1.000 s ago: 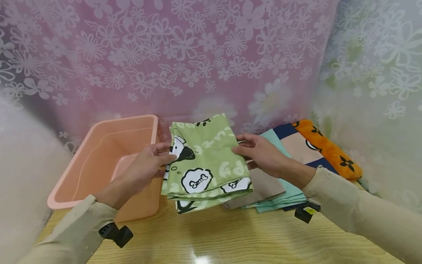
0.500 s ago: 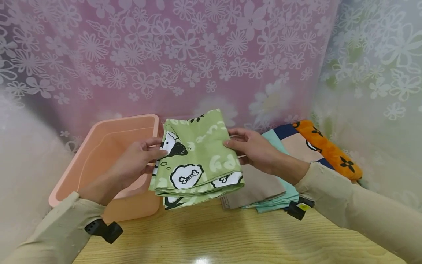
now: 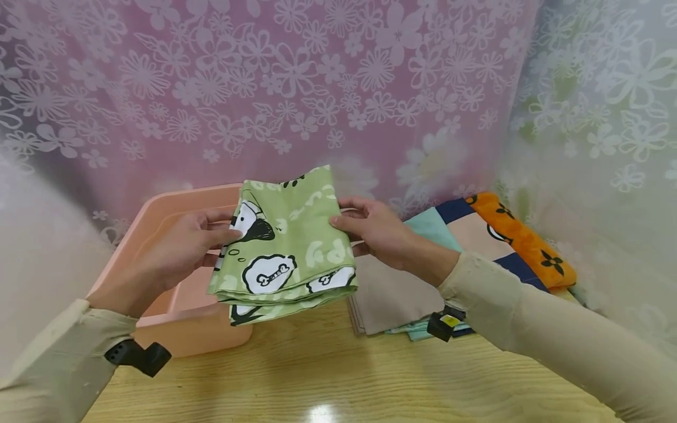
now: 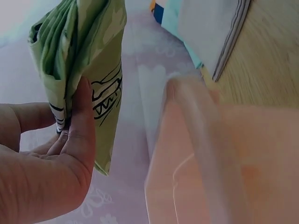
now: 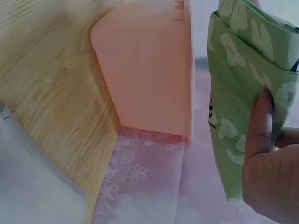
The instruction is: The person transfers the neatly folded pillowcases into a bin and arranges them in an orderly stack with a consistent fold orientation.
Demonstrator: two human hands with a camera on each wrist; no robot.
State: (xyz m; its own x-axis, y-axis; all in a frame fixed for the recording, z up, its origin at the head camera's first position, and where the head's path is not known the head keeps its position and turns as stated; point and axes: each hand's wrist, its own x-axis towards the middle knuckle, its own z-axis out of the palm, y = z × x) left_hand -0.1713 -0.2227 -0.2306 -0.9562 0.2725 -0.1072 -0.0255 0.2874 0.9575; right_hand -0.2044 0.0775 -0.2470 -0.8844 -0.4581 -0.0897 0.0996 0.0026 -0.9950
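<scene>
two hands pinch folded green cartoon-print cloth (image 3: 285,241) above pink plastic tub (image 3: 174,320): left hand (image 3: 182,249) grasping left edge, right hand (image 3: 372,229) right edge.

Bright even light, tabletop (image 3: 328,376) glare, blurred edges
</scene>
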